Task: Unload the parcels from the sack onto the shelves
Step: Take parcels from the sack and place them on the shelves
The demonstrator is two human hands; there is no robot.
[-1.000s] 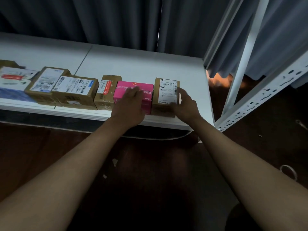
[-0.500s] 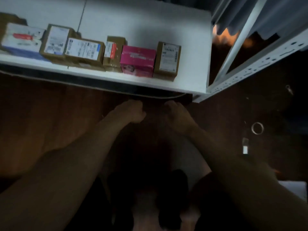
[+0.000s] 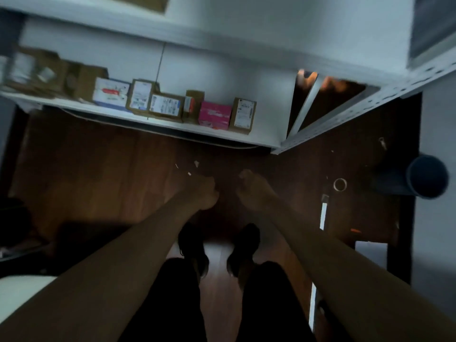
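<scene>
Parcels (image 3: pixel 172 108) lined along shelf (image 3: pixel 222 137) front edge. Left hand (image 3: pixel 206 193) loosely curled, empty; right hand (image 3: pixel 251 191) likewise (blurred). Between parcels, I judge. Sack not in view; next means reaching for it.

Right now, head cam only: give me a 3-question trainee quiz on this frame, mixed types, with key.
1. True or false: the left hand holds a parcel.
2. Which parcel sits nearest the right end of the shelf? A) pink box B) brown box with a white label C) white box with a red mark
3. Fill in: the tape ring lies on the ____.

Key: 1 false, both it and the right hand are empty, over the floor. 2 B. 3 floor.
</scene>
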